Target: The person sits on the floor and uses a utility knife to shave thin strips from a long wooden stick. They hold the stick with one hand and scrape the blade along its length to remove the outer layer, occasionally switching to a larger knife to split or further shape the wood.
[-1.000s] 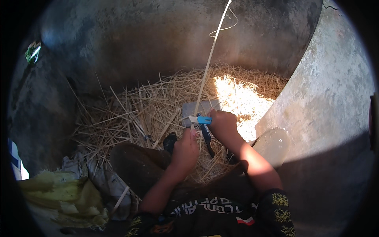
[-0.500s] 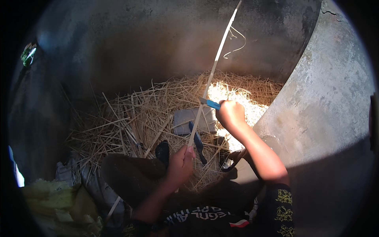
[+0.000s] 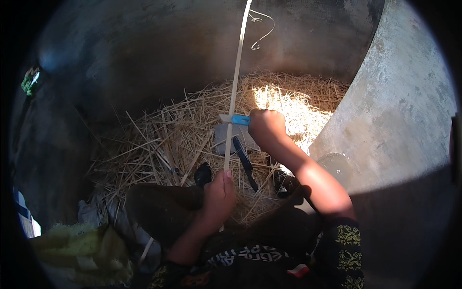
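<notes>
My left hand (image 3: 220, 192) is closed around the lower part of a long pale strip, bamboo-like in look (image 3: 235, 89). The strip rises almost upright past the top edge of the picture, and a thin curled shaving (image 3: 267, 32) hangs off its upper part. My right hand (image 3: 267, 129) grips the handle of a blue box cutter (image 3: 240, 120). Its blade lies across the strip, above my left hand. Beneath the strip, a dark, long-handled tool like a knife (image 3: 246, 166) rests against a grey block (image 3: 224, 135).
Straw-like shavings (image 3: 144, 154) cover the ground around my crossed legs. A curved dark concrete wall (image 3: 159, 53) rises behind, and a pale sunlit wall (image 3: 394, 111) stands to the right. A yellowish sack (image 3: 82, 250) lies at the lower left.
The strip has swung to the left and stands more upright. My right hand and the box cutter have shifted left with it; my left hand still grips the lower part.
</notes>
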{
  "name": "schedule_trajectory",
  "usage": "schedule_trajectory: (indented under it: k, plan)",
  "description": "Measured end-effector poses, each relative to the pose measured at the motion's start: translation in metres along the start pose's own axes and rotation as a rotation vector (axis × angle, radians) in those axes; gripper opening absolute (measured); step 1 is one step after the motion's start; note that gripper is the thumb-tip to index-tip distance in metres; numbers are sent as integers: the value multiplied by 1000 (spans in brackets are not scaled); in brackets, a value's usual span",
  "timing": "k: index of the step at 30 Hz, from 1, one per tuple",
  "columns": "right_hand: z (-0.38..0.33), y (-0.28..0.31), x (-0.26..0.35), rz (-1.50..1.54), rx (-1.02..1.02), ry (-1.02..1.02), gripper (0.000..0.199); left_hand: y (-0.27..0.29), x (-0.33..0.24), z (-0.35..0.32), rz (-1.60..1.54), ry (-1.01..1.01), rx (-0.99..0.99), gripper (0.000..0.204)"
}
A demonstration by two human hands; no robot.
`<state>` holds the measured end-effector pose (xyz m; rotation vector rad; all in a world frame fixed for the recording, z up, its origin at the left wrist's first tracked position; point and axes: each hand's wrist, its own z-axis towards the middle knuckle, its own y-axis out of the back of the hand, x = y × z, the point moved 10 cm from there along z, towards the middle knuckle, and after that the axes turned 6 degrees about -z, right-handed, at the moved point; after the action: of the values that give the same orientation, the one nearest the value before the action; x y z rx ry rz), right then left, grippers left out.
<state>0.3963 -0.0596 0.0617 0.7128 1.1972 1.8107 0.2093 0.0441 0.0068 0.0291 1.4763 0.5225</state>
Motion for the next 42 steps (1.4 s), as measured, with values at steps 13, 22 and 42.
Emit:
schedule_trajectory:
  k: [13, 22, 42]
  plan:
    - [0, 3, -22, -39, -87, -26, 12, -1, 5, -3, -33, 11, 47, 31]
    - [-11, -23, 29, -135, -46, 271, 10, 16, 0, 0, 201, -63, -51, 25]
    - [10, 50, -63, 8, -400, 87, 11, -1, -18, -15, 222, -154, 82, 23]
